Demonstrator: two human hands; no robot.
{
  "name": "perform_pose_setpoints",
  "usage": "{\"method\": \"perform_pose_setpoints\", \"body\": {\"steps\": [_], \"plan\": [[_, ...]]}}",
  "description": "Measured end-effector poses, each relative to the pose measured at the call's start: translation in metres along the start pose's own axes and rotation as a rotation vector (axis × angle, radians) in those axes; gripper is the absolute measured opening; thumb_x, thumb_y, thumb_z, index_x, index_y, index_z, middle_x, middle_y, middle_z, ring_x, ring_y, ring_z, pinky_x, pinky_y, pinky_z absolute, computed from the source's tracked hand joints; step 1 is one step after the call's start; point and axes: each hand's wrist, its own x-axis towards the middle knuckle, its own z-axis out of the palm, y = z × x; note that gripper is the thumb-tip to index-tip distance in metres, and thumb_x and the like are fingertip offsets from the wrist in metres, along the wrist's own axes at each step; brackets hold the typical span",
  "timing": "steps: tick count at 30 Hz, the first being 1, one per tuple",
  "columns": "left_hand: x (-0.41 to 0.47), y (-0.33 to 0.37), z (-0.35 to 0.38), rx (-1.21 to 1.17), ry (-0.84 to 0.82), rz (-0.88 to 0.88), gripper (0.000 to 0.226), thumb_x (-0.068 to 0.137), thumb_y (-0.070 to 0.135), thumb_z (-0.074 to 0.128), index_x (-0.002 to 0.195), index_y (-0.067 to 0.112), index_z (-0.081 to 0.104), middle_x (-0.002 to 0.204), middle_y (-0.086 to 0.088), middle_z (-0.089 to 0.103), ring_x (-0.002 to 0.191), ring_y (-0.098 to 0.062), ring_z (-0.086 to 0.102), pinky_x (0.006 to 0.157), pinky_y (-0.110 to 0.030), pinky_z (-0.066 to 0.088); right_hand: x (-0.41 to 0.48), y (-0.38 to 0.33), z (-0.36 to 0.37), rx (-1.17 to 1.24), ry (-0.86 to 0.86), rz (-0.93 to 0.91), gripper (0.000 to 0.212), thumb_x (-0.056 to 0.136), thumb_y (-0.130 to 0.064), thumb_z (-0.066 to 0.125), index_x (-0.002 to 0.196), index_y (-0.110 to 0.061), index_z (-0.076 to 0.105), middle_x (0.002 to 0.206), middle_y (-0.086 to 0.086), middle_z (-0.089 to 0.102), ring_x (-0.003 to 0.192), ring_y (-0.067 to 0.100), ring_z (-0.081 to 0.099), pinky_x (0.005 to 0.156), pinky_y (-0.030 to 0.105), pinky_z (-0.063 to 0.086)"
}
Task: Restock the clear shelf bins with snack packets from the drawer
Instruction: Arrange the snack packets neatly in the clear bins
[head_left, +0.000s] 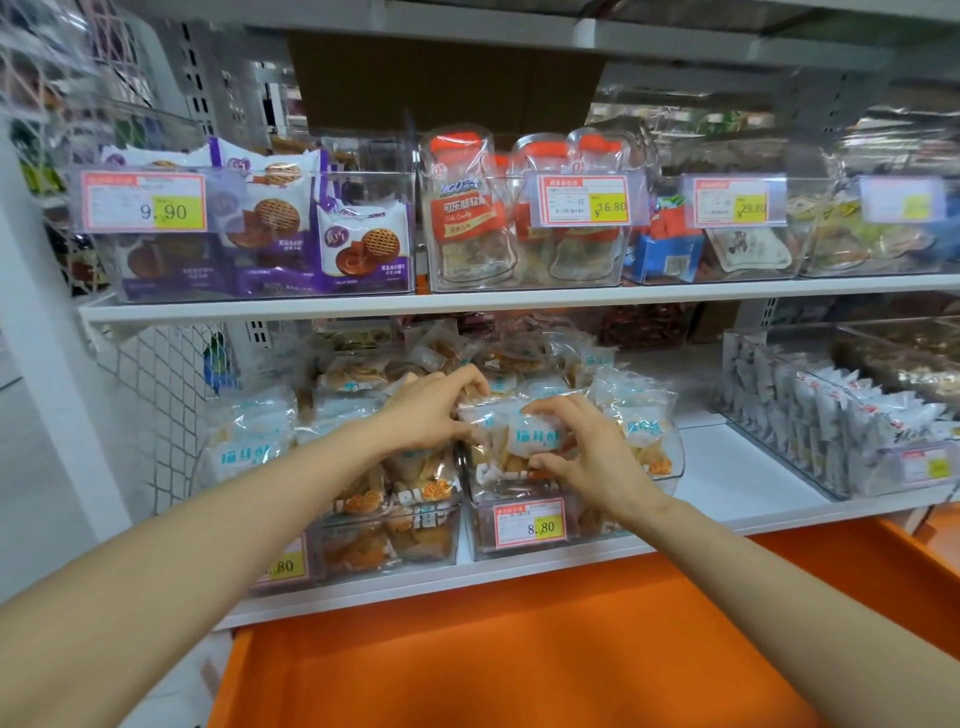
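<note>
The orange drawer (519, 654) stood open nearest me, under the lower shelf (737, 467). Just beyond it, both hands were clamped on one snack packet (522, 434): the left hand (431, 410) pinched its left edge, the right hand (589, 460) its front. The packet lay atop the heaped clear bin (483, 540). Farther up sat purple biscuit packs (358, 244).
</note>
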Motion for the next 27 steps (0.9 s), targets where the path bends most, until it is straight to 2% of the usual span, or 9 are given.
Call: {"method": "perform_pose_setpoints", "body": {"steps": [2, 4, 7, 11, 15, 19, 21, 24, 27], "plan": [[-0.003, -0.002, 0.0, 0.003, -0.011, 0.02, 0.048, 0.079, 0.045, 0.068, 0.119, 0.031, 0.046, 0.107, 0.001, 0.061, 0.105, -0.017, 0.052, 0.086, -0.03, 0.027, 0.003, 0.0, -0.003, -0.048, -0.099, 0.001, 0.047, 0.078, -0.013, 0.074, 0.12, -0.025, 0.056, 0.112, -0.003, 0.054, 0.095, 0.013, 0.056, 0.08, 0.02, 0.047], [-0.005, 0.0, 0.001, 0.061, -0.001, 0.037, 0.04, 0.082, 0.042, 0.065, 0.117, 0.032, 0.049, 0.094, 0.005, 0.054, 0.095, -0.016, 0.048, 0.082, -0.029, 0.025, 0.007, -0.002, -0.004, -0.198, -0.193, -0.019, 0.047, 0.081, -0.023, 0.072, 0.125, -0.026, 0.055, 0.116, -0.003, 0.054, 0.102, 0.014, 0.054, 0.088, 0.026, 0.044], [-0.002, 0.0, 0.007, 0.1, 0.034, 0.048, 0.028, 0.087, 0.035, 0.062, 0.113, 0.031, 0.054, 0.089, 0.008, 0.046, 0.091, -0.014, 0.042, 0.083, -0.029, 0.026, 0.011, -0.006, -0.002, -0.43, -0.214, -0.084, 0.049, 0.085, -0.039, 0.065, 0.131, -0.028, 0.052, 0.112, -0.004, 0.05, 0.101, 0.011, 0.044, 0.09, 0.025, 0.036], [0.003, -0.003, 0.014, 0.121, 0.078, 0.068, 0.02, 0.088, 0.031, 0.061, 0.108, 0.029, 0.059, 0.097, 0.008, 0.055, 0.102, -0.015, 0.047, 0.08, -0.028, 0.022, 0.01, -0.011, 0.01, -0.291, -0.194, -0.091, 0.044, 0.088, -0.028, 0.063, 0.13, -0.018, 0.054, 0.115, 0.002, 0.046, 0.1, 0.019, 0.052, 0.09, 0.029, 0.043], [0.006, -0.007, 0.009, 0.088, 0.021, 0.059, 0.023, 0.09, 0.032, 0.059, 0.112, 0.032, 0.064, 0.111, 0.01, 0.06, 0.101, -0.012, 0.042, 0.084, -0.032, 0.025, 0.01, -0.005, 0.016, -0.307, -0.129, -0.144, 0.039, 0.087, -0.028, 0.065, 0.121, -0.01, 0.061, 0.107, 0.005, 0.05, 0.093, 0.023, 0.054, 0.082, 0.034, 0.044], [-0.001, -0.006, 0.0, -0.083, 0.139, 0.082, 0.022, 0.096, 0.031, 0.049, 0.112, 0.033, 0.063, 0.11, 0.014, 0.058, 0.107, -0.011, 0.045, 0.09, -0.032, 0.026, 0.017, 0.01, 0.012, -0.602, 0.01, -0.265, 0.034, 0.079, -0.041, 0.069, 0.105, -0.019, 0.071, 0.096, 0.002, 0.055, 0.089, 0.022, 0.048, 0.075, 0.032, 0.026], [-0.011, -0.001, 0.0, -0.056, 0.175, 0.142, 0.023, 0.092, 0.042, 0.051, 0.108, 0.03, 0.062, 0.104, 0.018, 0.056, 0.106, -0.009, 0.048, 0.089, -0.03, 0.027, 0.019, 0.009, 0.017, -0.588, -0.009, -0.287, 0.032, 0.079, -0.036, 0.07, 0.105, -0.018, 0.071, 0.093, 0.001, 0.055, 0.088, 0.021, 0.048, 0.074, 0.032, 0.023], [-0.023, 0.007, 0.009, 0.109, 0.104, 0.221, 0.046, 0.078, 0.063, 0.056, 0.109, 0.03, 0.059, 0.106, 0.017, 0.053, 0.101, -0.005, 0.045, 0.083, -0.027, 0.024, 0.022, 0.0, 0.026, -0.502, -0.042, -0.332, 0.034, 0.077, -0.032, 0.072, 0.108, -0.016, 0.071, 0.087, 0.002, 0.059, 0.084, 0.023, 0.051, 0.072, 0.033, 0.026], [-0.022, 0.007, 0.016, 0.136, 0.159, 0.202, 0.051, 0.077, 0.061, 0.06, 0.115, 0.027, 0.056, 0.112, 0.012, 0.052, 0.105, -0.006, 0.045, 0.081, -0.023, 0.023, 0.022, -0.003, 0.023, -0.407, -0.033, -0.231, 0.05, 0.077, -0.047, 0.068, 0.117, -0.017, 0.063, 0.097, 0.0, 0.064, 0.09, 0.018, 0.05, 0.081, 0.034, 0.029]]}}
